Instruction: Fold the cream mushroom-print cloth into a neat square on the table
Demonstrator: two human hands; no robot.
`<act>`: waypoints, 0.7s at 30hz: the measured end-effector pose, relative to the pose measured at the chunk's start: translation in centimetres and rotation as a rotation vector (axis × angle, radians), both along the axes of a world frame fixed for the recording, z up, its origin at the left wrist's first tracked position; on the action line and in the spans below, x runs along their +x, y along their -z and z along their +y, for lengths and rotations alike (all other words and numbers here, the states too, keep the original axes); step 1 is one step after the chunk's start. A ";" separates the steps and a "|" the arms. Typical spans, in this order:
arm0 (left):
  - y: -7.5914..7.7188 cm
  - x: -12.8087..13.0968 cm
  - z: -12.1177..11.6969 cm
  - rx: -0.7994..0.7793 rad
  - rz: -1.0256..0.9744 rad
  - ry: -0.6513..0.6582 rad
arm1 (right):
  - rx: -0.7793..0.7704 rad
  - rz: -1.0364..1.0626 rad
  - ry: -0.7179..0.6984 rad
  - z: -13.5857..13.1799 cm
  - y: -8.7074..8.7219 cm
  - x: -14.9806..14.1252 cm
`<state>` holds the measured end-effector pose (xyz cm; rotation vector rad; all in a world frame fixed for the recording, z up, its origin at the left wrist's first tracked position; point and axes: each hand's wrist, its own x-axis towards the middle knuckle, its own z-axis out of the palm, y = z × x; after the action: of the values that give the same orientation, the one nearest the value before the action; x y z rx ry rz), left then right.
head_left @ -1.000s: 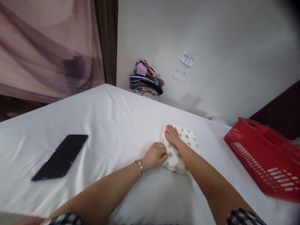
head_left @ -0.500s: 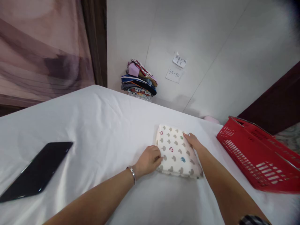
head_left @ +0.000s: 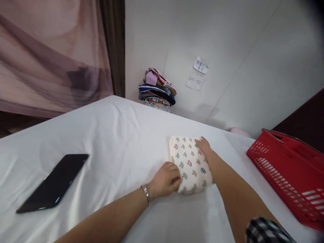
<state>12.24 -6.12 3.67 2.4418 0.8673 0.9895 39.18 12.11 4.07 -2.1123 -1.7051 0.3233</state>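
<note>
A folded cream cloth (head_left: pixel 190 164) printed with grey mushrooms, a few of them red, blue or green, lies on the white-covered table. My left hand (head_left: pixel 169 179) is closed at its near left edge, fingers curled against the fabric, and wears a silver bracelet at the wrist. Along the far right edge, my right hand (head_left: pixel 204 147) grips the cloth with its thumb side on top; some of its fingers are hidden past the edge. The bundle rests flat, several layers showing on its left side.
A red plastic basket (head_left: pixel 291 172) stands on the right of the table (head_left: pixel 136 141). On the left lies a shiny black flat object (head_left: pixel 54 182). Folded clothes (head_left: pixel 158 89) are stacked past the far edge, by a wall with paper notes (head_left: pixel 194 82).
The cloth's right side has drawn in, so the bundle looks narrower. Both hands stay on it, the left fingers further over its near left corner. The view has shifted slightly left.
</note>
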 end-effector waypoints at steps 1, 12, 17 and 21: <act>0.0 0.0 0.0 0.001 0.004 -0.004 | -0.003 -0.012 0.001 0.0 0.1 -0.2; 0.3 0.4 -0.4 0.091 -0.033 0.057 | 0.138 -0.080 -0.481 -7.2 -0.6 -5.9; 0.6 0.8 -0.8 0.121 0.000 0.079 | 0.084 -0.154 -0.603 -7.1 -1.5 -11.2; 0.8 1.0 -0.8 0.098 0.028 0.079 | -0.026 -0.308 -0.621 -6.0 -1.0 -14.4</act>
<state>13.28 -6.93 2.91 2.5565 0.7408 0.9932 24.79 6.15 5.08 -1.6582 -2.5339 0.1947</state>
